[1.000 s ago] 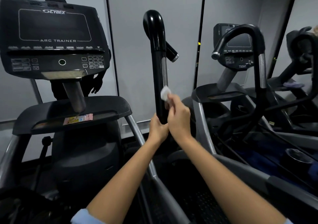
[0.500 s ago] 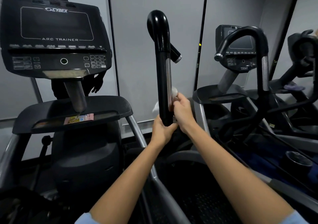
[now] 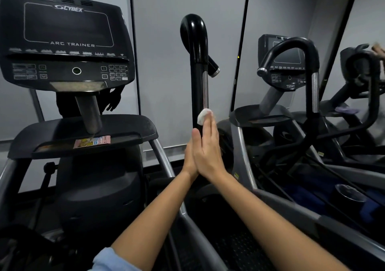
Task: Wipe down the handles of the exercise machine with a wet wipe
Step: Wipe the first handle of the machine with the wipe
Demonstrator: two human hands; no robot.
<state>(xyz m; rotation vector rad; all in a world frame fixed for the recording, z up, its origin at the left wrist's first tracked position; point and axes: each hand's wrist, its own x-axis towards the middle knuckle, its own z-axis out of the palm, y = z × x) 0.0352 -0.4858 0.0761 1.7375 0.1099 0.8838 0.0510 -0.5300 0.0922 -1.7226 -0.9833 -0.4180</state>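
Note:
A black upright handle (image 3: 198,66) with a curved top and a silver strip rises in the middle of the view. My right hand (image 3: 208,147) lies flat against its lower right side, and its fingertips press a small white wet wipe (image 3: 203,115) onto the handle. My left hand (image 3: 190,158) holds the lower part of the handle from the left, mostly hidden behind the right hand. Both forearms reach up from the bottom edge.
The machine's console (image 3: 64,41) and its tray (image 3: 83,133) stand at the left. A second machine with a looped black handle (image 3: 291,62) stands at the right. A grey wall with dark vertical strips lies behind. A dark figure stands behind the console.
My right hand has flattened out and slid the wipe up from the handle's far side to its near right side. The left hand kept its hold low on the handle.

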